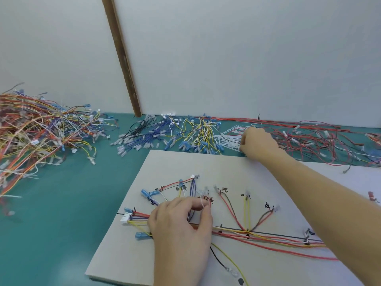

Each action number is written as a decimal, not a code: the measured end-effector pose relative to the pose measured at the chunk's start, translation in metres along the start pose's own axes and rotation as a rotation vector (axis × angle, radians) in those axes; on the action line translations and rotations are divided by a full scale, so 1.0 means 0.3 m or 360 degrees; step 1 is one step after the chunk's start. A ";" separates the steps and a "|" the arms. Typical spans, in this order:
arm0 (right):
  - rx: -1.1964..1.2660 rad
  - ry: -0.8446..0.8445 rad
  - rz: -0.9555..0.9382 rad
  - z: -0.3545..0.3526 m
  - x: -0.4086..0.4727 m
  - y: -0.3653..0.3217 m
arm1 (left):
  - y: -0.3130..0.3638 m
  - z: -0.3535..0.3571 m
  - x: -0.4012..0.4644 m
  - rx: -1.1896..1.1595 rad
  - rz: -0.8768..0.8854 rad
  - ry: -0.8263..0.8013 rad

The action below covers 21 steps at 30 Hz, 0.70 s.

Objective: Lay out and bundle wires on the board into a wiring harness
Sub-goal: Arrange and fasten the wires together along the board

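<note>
1. The board (123, 254), a pale grey sheet, lies on the green table (61, 223); its left edge runs diagonally from the near left corner up to the far corner, and its far edge passes under the right wrist.
2. Left of the board there is a broad strip of bare green surface, bounded further left by a large tangled heap of wires (41, 131) in orange, yellow, purple and white.
3. Beyond the far edge of the board, sorted groups lie along the wall: black and blue wires (144, 135), yellow wires (202, 133), white cable ties (228, 139) and red wires (309, 139).
4. A brown wooden strip (121, 56) leans up the white wall.
5. The left hand (179, 230) rests on the harness wires (257, 236) on the board, thumb and forefinger pinching a thin white strand together with a few wires.
6. The right hand (257, 143) reaches past the far edge, fingers curled at the cable ties; whether it has actually gripped one I cannot tell.
7. Red, yellow and dark wires fan out from a black drawn line, ending in blue terminals and a white connector (125, 217).
8. Black handwritten characters mark the branch ends, but they are too blurred to read.
</note>
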State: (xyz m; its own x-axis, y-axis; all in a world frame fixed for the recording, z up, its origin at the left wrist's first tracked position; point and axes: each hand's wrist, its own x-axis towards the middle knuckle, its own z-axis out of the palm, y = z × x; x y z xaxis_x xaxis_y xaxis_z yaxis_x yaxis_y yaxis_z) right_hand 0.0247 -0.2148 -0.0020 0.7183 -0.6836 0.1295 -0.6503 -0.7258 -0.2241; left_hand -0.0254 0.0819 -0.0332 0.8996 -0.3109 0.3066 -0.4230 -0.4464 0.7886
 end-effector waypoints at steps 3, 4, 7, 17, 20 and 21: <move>-0.0021 0.0010 0.0005 0.012 0.007 0.010 | -0.003 0.001 -0.001 0.0004 0.0015 0.0007; -0.0019 0.0009 0.0003 0.011 0.007 0.013 | -0.003 0.002 -0.002 0.0000 0.0016 0.0006; 0.0062 0.0048 0.0011 0.002 -0.001 0.014 | -0.001 -0.002 -0.007 -0.0018 0.0029 0.0005; 0.0773 0.0263 0.0059 -0.062 -0.057 0.060 | -0.004 -0.002 -0.010 0.0081 0.0046 -0.0027; 0.1141 0.0239 0.0085 -0.091 -0.118 0.037 | 0.000 -0.003 -0.012 0.0192 0.0069 -0.0078; 0.1209 0.0189 0.0064 -0.100 -0.151 0.026 | 0.005 -0.004 -0.012 0.0213 0.0081 -0.0085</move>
State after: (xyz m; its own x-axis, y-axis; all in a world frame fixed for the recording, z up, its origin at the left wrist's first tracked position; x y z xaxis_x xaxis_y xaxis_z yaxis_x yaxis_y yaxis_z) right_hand -0.0202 -0.1918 0.0194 0.6384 -0.7432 0.2000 -0.2963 -0.4772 -0.8273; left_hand -0.0292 0.0835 -0.0325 0.8711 -0.3788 0.3127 -0.4819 -0.5357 0.6934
